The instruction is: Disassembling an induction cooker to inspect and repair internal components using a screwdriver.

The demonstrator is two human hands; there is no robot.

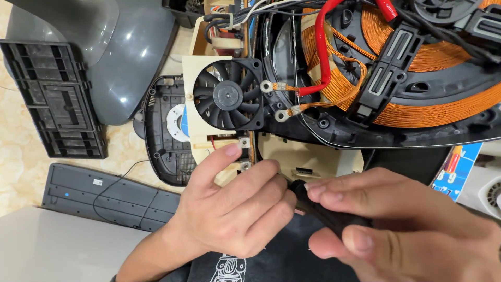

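**Two hands on a screwdriver at an opened induction cooker**

Across the top of your view lies an opened induction cooker [365, 130], its black base holding wide rings of copper coil [417, 112]. A red wire [324, 47] curves down over the coil and ends in a ring terminal near the fan. To the left sits a grey plastic cover [120, 57], and beside it a black slotted panel [52, 99] lies on the pale floor. Below that rests a flat dark panel [104, 196] with a thin black cable across it.

Left of the coil, a square black cooling fan [228, 94] sits on a cream-coloured circuit board [201, 133].

Your right hand [396, 224] is closed around the black handle of a screwdriver [321, 209], fingers wrapped over it and thumb underneath. Your left hand [235, 209] is loosely curled, its forefinger stretched out to touch a small metal tab [243, 141] at the board's lower edge, just below the fan. Its other fingers fold over the front end of the screwdriver (the tip is hidden behind them, so you cannot tell what it meets).
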